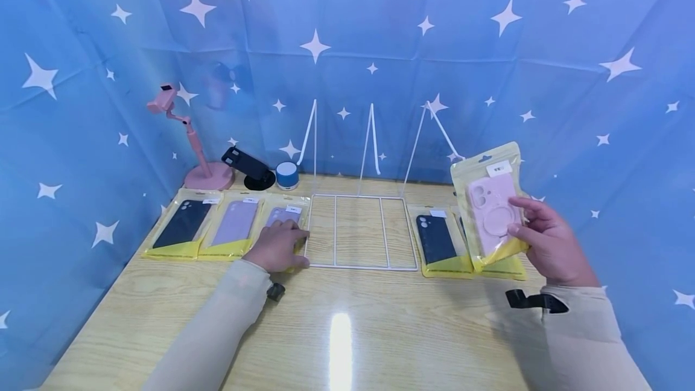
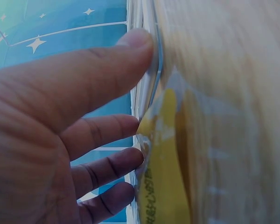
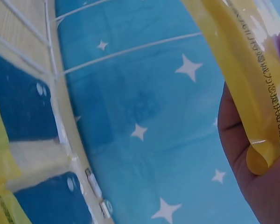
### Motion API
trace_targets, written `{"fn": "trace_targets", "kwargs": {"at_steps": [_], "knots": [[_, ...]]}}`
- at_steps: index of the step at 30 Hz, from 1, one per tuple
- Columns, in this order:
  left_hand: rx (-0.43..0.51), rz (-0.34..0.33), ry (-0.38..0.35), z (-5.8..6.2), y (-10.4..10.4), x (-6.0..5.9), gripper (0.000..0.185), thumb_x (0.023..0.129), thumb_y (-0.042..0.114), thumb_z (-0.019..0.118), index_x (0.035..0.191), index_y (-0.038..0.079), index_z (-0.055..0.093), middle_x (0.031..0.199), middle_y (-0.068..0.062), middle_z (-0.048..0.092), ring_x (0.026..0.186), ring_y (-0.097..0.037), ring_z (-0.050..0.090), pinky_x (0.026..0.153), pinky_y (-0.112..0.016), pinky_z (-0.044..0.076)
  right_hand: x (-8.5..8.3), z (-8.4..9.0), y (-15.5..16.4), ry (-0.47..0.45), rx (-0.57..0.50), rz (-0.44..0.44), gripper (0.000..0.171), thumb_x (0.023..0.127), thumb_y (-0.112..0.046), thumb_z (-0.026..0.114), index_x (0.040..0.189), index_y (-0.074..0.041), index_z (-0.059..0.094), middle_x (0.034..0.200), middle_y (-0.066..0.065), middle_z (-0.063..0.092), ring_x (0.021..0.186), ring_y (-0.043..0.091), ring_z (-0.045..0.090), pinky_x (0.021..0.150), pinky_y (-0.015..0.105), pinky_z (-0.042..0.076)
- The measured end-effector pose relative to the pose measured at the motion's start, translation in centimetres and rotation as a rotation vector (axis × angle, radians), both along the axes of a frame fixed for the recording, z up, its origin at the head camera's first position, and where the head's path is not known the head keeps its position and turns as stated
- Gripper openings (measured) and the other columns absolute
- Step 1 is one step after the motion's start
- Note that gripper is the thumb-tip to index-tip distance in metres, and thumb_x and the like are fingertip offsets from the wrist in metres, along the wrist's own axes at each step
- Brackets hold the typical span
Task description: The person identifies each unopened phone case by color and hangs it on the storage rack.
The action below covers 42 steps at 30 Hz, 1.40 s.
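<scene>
My left hand (image 1: 293,240) lies flat on a bagged lilac phone case (image 1: 283,215) on the wooden table, just left of a white wire rack (image 1: 358,231). In the left wrist view its fingers (image 2: 116,158) are nearly straight and touch the bag's yellow edge (image 2: 165,177). My right hand (image 1: 518,219) holds a bagged pink phone case (image 1: 491,210) upright in the air at the right, thumb on the front. The right wrist view shows that bag's yellow bottom strip (image 3: 245,70) against my palm (image 3: 261,191).
Bagged black (image 1: 181,225) and lilac (image 1: 234,225) cases lie at the left. A dark case (image 1: 437,240) and another bag (image 1: 505,268) lie right of the rack. A pink phone stand (image 1: 190,137), black stand (image 1: 250,168) and small blue speaker (image 1: 286,175) stand at the back left. Starred blue cloth surrounds the table.
</scene>
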State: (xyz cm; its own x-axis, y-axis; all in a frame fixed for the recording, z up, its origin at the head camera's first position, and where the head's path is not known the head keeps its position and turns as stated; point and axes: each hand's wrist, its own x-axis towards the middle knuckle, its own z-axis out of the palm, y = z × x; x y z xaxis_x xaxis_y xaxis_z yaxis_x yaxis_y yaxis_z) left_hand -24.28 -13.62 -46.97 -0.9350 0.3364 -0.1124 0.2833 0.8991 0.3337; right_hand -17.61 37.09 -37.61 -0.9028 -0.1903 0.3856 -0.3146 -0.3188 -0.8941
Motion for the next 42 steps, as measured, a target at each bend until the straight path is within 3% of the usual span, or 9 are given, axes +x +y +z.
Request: {"fn": "trace_targets", "kwargs": {"at_steps": [8, 12, 20, 28, 42], "knots": [[-0.001, 0.003, 0.002, 0.0, 0.0, 0.0, 0.072, 0.082, 0.044, 0.090, 0.145, 0.020, 0.066, 0.133, -0.004, 0.061, 0.115, -0.024, 0.050, 0.104, -0.048, 0.044, 0.3, 0.7, -0.6, 0.066, -0.063, 0.188, 0.060, 0.096, 0.032, 0.032, 0.145, 0.007, 0.054, 0.123, 0.017, 0.069, 0.107, 0.024, 0.074, 0.084, 0.033, 0.063], [-0.006, 0.003, -0.003, 0.1, 0.1, 0.0, 0.072, 0.082, 0.045, 0.090, 0.145, 0.021, 0.066, 0.134, -0.004, 0.061, 0.116, -0.024, 0.050, 0.106, -0.048, 0.043, 0.4, 1.1, -1.1, 0.076, -0.047, 0.222, 0.062, 0.096, 0.032, 0.031, 0.145, 0.004, 0.056, 0.126, 0.017, 0.070, 0.110, 0.024, 0.074, 0.086, 0.033, 0.063], [-0.003, 0.006, -0.013, 0.4, 0.1, 0.2, 0.072, 0.083, 0.044, 0.089, 0.146, 0.020, 0.065, 0.135, -0.005, 0.061, 0.116, -0.025, 0.050, 0.107, -0.049, 0.043, 0.2, 1.5, -2.5, 0.078, 0.010, 0.171, 0.059, 0.096, 0.031, 0.037, 0.144, 0.004, 0.058, 0.121, 0.016, 0.071, 0.101, 0.022, 0.075, 0.080, 0.030, 0.064], [-0.005, 0.004, -0.010, 0.4, 0.1, 0.2, 0.072, 0.082, 0.044, 0.089, 0.146, 0.020, 0.065, 0.135, -0.005, 0.061, 0.117, -0.025, 0.050, 0.108, -0.049, 0.042, 0.3, 1.7, -2.7, 0.040, 0.091, 0.153, 0.059, 0.099, 0.027, 0.039, 0.148, -0.002, 0.057, 0.127, 0.009, 0.068, 0.102, 0.017, 0.074, 0.082, 0.028, 0.063], [-0.006, -0.004, -0.003, 0.5, 0.2, 0.3, 0.072, 0.082, 0.044, 0.090, 0.145, 0.019, 0.066, 0.135, -0.006, 0.061, 0.118, -0.026, 0.051, 0.107, -0.050, 0.043, 0.2, 1.7, -3.8, 0.001, 0.223, 0.044, 0.054, 0.102, 0.019, 0.047, 0.150, -0.005, 0.055, 0.125, 0.005, 0.069, 0.099, 0.013, 0.073, 0.081, 0.025, 0.062]]}}
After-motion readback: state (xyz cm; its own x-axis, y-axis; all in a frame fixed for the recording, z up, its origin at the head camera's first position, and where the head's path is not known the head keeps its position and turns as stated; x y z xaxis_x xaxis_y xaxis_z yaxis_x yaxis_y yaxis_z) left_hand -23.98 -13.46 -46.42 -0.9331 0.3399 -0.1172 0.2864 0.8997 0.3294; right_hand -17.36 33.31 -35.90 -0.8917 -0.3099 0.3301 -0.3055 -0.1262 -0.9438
